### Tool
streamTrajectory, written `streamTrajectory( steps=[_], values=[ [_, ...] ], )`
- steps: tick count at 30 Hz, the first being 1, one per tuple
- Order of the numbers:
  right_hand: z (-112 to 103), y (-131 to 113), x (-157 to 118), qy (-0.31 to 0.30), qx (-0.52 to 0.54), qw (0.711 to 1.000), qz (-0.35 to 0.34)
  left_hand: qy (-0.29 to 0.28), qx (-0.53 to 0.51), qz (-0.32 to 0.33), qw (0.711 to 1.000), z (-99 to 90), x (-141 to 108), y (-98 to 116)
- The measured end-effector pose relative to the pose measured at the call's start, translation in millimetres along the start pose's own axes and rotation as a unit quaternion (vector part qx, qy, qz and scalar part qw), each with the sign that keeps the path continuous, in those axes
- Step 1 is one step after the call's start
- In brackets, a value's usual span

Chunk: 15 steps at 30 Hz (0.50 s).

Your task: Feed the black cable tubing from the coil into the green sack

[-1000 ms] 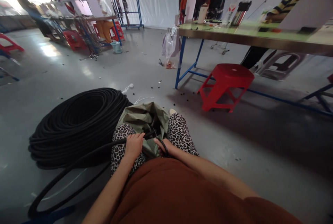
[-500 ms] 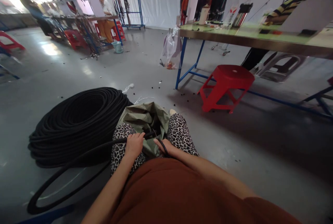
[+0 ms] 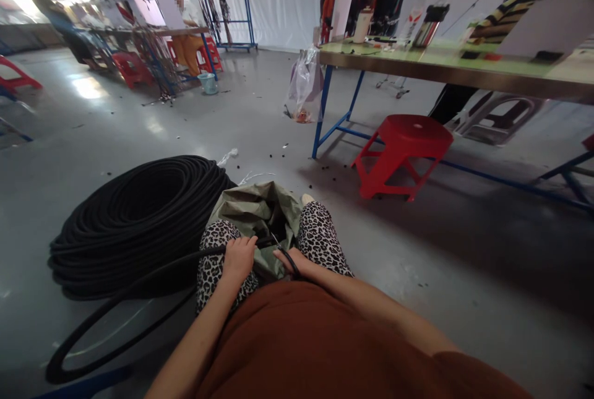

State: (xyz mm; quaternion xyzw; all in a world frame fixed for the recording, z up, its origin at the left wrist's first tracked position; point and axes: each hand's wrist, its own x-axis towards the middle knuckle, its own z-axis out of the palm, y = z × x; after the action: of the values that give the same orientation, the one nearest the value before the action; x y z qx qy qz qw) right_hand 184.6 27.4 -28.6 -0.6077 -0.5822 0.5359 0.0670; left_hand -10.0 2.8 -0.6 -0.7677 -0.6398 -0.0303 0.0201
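Observation:
My left hand [image 3: 240,258] is closed around a thick black cord [image 3: 185,258], whose short end sticks out past my fingers. In my right hand [image 3: 291,259] is a pair of scissors [image 3: 293,265] with black handles; the blades are beside the cord's end. Whether the blades touch the cord I cannot tell. Below both hands, between my knees, an olive-green sack [image 3: 245,201] gapes open with a dark inside. From my left hand the cord loops down over the floor towards a large black coil [image 3: 130,219] on the left.
A red stool [image 3: 403,154] stands on the right before a green-topped table [image 3: 399,60] with blue legs. A clear plastic bag [image 3: 306,86] hangs at the table's corner. Black scraps dot the grey floor [image 3: 260,120]. Other people are at tables farther back.
The scissor blades have shifted slightly at the cord's end. Both hands stay almost in place, and the whole view has moved a little.

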Motion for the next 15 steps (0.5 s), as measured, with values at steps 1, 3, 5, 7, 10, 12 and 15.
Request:
streamTrajectory(
  steps=[1,3,5,7,10,12,15],
  values=[
    [-0.6,-0.5,-1.0,-0.002,-0.005,1.000,0.001,0.000,-0.001,0.000,1.000,0.3,0.1,-0.2],
    [-1.6,-1.4,-2.7,-0.007,-0.011,1.000,-0.001,-0.002,0.000,0.001,1.000,0.9,0.1,-0.6],
    [-2.6,-2.6,-4.1,-0.011,-0.017,1.000,-0.007,-0.007,0.005,0.002,1.000,1.7,0.0,-1.2],
    [-3.5,-3.9,-5.4,-0.014,-0.023,1.000,-0.008,-0.013,0.014,0.003,1.000,2.6,-0.3,-1.9],
    [-4.7,-5.7,-7.2,-0.024,-0.033,0.999,0.004,-0.018,0.023,0.006,1.000,3.7,-0.7,-3.0],
    [-5.2,-6.1,-7.9,-0.029,-0.038,0.999,0.005,-0.022,0.026,0.006,0.999,3.9,-0.7,-3.2],
    [-5.8,-5.6,-8.4,-0.031,-0.036,0.999,0.001,-0.031,0.032,0.006,0.999,3.5,-0.3,-2.8]
  ],
)
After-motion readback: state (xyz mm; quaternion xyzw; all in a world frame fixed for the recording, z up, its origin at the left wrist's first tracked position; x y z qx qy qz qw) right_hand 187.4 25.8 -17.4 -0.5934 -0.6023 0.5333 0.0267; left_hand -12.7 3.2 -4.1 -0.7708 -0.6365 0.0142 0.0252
